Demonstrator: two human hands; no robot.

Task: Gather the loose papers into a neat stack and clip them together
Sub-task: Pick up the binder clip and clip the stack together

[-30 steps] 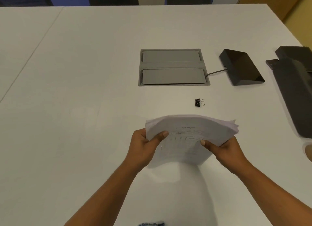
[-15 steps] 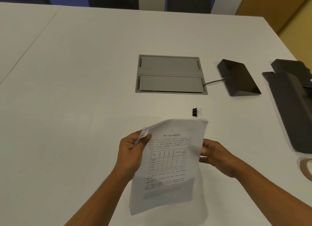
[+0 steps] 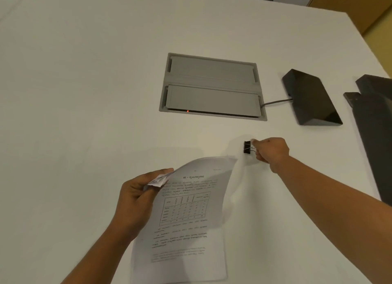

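While the left hand (image 3: 135,196) pinches the upper left corner of the stack of papers (image 3: 184,215) between thumb and fingers, the sheets hang down toward the person and curve a little, with the printed top page and its table facing the camera. At that corner the sheet edges look fanned and not quite even. Beyond the stack, the right hand (image 3: 271,152) is stretched out to the black binder clip (image 3: 247,147), and its fingertips are closed on the wire handles of the clip; I cannot tell if the clip rests on the white bench (image 3: 84,92) or is just above it. Farther away, a grey cable hatch (image 3: 212,86) is set in the bench. A cable (image 3: 275,102) runs from it to a black wedge-shaped device (image 3: 309,99) on the right.
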